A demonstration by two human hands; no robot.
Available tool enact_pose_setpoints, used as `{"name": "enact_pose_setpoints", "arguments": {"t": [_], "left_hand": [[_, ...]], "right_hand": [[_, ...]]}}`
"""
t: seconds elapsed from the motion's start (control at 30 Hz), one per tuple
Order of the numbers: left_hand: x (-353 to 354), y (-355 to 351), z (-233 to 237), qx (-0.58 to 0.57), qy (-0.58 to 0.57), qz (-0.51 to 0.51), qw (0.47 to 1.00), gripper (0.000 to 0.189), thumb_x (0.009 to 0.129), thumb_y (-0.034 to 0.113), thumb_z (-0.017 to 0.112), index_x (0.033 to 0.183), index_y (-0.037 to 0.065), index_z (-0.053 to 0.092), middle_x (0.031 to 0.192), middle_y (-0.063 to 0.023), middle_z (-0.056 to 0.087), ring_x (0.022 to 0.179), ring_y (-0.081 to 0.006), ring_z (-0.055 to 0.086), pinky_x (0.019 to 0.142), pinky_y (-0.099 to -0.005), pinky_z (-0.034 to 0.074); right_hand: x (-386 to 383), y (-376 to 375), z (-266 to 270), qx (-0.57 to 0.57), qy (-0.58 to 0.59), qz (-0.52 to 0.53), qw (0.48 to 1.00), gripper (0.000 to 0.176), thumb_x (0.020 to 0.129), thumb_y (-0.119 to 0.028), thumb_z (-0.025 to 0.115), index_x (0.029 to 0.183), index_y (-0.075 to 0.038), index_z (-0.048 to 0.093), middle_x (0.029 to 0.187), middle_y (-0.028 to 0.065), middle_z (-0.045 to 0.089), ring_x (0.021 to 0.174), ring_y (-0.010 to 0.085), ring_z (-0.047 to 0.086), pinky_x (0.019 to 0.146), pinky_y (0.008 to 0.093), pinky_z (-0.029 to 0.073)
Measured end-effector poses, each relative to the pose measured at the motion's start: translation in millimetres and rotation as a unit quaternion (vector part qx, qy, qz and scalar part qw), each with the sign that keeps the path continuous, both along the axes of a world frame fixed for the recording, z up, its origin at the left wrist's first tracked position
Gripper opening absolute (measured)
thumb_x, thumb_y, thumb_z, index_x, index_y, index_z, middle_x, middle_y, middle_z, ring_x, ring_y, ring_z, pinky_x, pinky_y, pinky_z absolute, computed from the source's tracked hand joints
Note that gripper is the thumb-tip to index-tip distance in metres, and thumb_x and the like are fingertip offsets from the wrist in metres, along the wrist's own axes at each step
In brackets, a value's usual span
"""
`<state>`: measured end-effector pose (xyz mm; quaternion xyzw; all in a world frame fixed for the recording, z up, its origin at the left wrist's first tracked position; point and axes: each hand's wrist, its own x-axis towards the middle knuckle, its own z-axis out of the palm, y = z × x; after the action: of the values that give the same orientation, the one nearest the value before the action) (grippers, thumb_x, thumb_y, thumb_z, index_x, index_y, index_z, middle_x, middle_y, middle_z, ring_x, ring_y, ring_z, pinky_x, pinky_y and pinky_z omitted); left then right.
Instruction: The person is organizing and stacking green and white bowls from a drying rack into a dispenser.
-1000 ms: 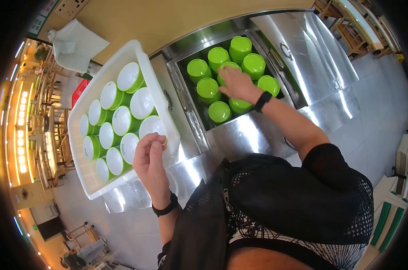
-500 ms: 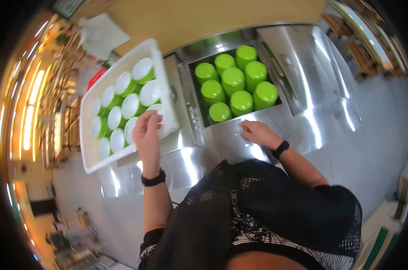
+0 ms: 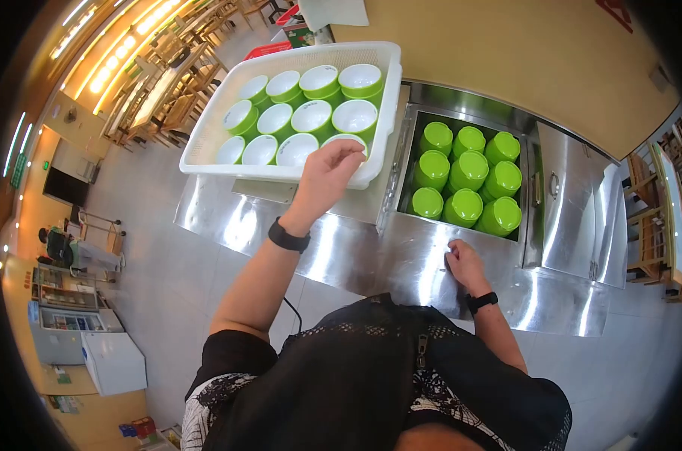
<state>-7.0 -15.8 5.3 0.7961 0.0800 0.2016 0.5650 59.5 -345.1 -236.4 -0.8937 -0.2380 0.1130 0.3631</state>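
A white basket (image 3: 206,154) holds rows of green cups with white insides, open side up. My left hand (image 3: 327,177) is at its near right corner, thumb and fingers pinched on the rim of a cup (image 3: 346,140) that the hand partly covers. Right of the basket, a recessed metal well (image 3: 407,161) contains several stacks of upside-down green cups (image 3: 468,171). My right hand (image 3: 466,264) is curled closed on the steel counter (image 3: 409,259) just in front of the well, with nothing visible in it.
Right of the well is a metal lid with a handle (image 3: 554,185). A tan panel (image 3: 499,52) rises behind the counter. A red crate (image 3: 268,50) is beyond the basket. Wooden tables and chairs stand in the far left background, and a white chest (image 3: 114,362) at lower left.
The view has turned left, so the basket and well appear farther right. My left hand stays at the basket's near right corner, and my right hand is still curled by the well.
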Motion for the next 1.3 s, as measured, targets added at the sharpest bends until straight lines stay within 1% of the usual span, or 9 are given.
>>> {"name": "enact_pose_setpoints", "arguments": {"t": [0.13, 0.2, 0.27, 0.43, 0.6, 0.73, 0.83, 0.97, 1.3], "left_hand": [[-17.1, 56.4, 4.3, 0.081, 0.041, 0.021, 0.996, 0.02, 0.096, 0.013, 0.062, 0.109, -0.001, 0.068, 0.101, -0.0062, 0.073, 0.098, -0.0128, 0.066, 0.084, -0.0284, 0.051], [-33.9, 94.0, 3.3, 0.233, 0.064, 0.084, 0.967, 0.021, 0.095, 0.016, 0.062, 0.108, 0.001, 0.07, 0.098, -0.012, 0.074, 0.096, -0.0187, 0.068, 0.086, -0.0311, 0.051], [-48.2, 137.2, -9.5, 0.271, 0.058, 0.118, 0.954, 0.02, 0.095, 0.017, 0.062, 0.105, 0.002, 0.071, 0.096, -0.0129, 0.073, 0.094, -0.0221, 0.069, 0.085, -0.0343, 0.051], [-53.9, 176.6, -44.1, 0.407, -0.051, 0.211, 0.887, 0.013, 0.089, 0.019, 0.064, 0.086, 0.01, 0.073, 0.075, -0.0054, 0.07, 0.071, -0.0264, 0.062, 0.074, -0.0393, 0.042], [-51.8, 172.0, -52.6, 0.412, -0.12, 0.259, 0.865, 0.01, 0.085, 0.015, 0.065, 0.079, 0.011, 0.071, 0.07, -0.0046, 0.066, 0.067, -0.0268, 0.058, 0.073, -0.0407, 0.041], [-52.9, 169.9, -48.3, 0.413, -0.132, 0.268, 0.86, 0.012, 0.084, 0.015, 0.067, 0.072, 0.011, 0.066, 0.068, -0.0041, 0.064, 0.068, -0.0268, 0.057, 0.072, -0.042, 0.04], [-55.8, 170.3, -47.6, 0.402, -0.134, 0.269, 0.865, 0.011, 0.083, 0.014, 0.067, 0.073, 0.011, 0.065, 0.067, -0.0037, 0.062, 0.067, -0.0263, 0.055, 0.071, -0.0414, 0.04], [-55.4, 170.4, -47.3, 0.388, -0.132, 0.257, 0.875, 0.007, 0.083, 0.011, 0.066, 0.076, 0.011, 0.068, 0.067, -0.0026, 0.062, 0.065, -0.0253, 0.054, 0.07, -0.0404, 0.038], [-55.2, 171.2, -45.6, 0.41, -0.114, 0.246, 0.871, 0.006, 0.082, 0.011, 0.067, 0.076, 0.012, 0.067, 0.066, -0.0019, 0.061, 0.064, -0.0238, 0.053, 0.069, -0.0398, 0.037]], "right_hand": [[-5.4, 4.1, -2.3, -0.041, 0.008, -0.029, 0.999, 0.022, 0.088, -0.02, 0.065, 0.107, -0.009, 0.067, 0.09, 0.0137, 0.069, 0.085, 0.0331, 0.068, 0.074, 0.043, 0.053], [-0.9, 6.8, 2.4, -0.05, -0.001, -0.033, 0.998, 0.021, 0.089, -0.02, 0.065, 0.107, -0.008, 0.066, 0.088, 0.0151, 0.069, 0.084, 0.034, 0.068, 0.073, 0.0427, 0.053], [7.4, 12.9, 7.5, 0.079, -0.001, -0.077, 0.994, 0.021, 0.093, -0.019, 0.062, 0.107, -0.004, 0.066, 0.085, 0.0185, 0.069, 0.08, 0.0358, 0.067, 0.071, 0.0404, 0.052], [47.2, 86.2, 135.8, 0.243, -0.144, -0.072, 0.957, 0.018, 0.096, -0.006, 0.06, 0.113, -0.001, 0.064, 0.088, 0.0102, 0.066, 0.077, 0.0144, 0.061, 0.066, 0.0316, 0.049], [34.4, 194.2, 245.1, 0.213, -0.184, 0.06, 0.958, 0.021, 0.094, -0.007, 0.062, 0.115, -0.005, 0.064, 0.095, 0.0089, 0.066, 0.081, 0.0174, 0.064, 0.067, 0.0309, 0.049], [46.1, 250.5, 242.0, 0.123, -0.228, 0.158, 0.953, 0.02, 0.092, -0.009, 0.064, 0.112, -0.006, 0.065, 0.094, 0.0094, 0.068, 0.08, 0.0228, 0.067, 0.069, 0.0339, 0.051], [50.2, 269.1, 232.2, 0.009, -0.311, 0.138, 0.94, 0.017, 0.089, -0.011, 0.065, 0.106, -0.008, 0.067, 0.091, 0.0084, 0.069, 0.08, 0.026, 0.067, 0.07, 0.0371, 0.052], [52.4, 268.3, 224.2, 0.02, -0.282, 0.087, 0.955, 0.017, 0.09, -0.009, 0.066, 0.107, -0.007, 0.068, 0.089, 0.0082, 0.07, 0.077, 0.0202, 0.067, 0.072, 0.0315, 0.053], [54.2, 267.6, 224.9, 0.006, -0.29, 0.101, 0.952, 0.016, 0.09, -0.009, 0.066, 0.106, -0.007, 0.069, 0.089, 0.009, 0.07, 0.074, 0.023, 0.065, 0.069, 0.0342, 0.051]]}}
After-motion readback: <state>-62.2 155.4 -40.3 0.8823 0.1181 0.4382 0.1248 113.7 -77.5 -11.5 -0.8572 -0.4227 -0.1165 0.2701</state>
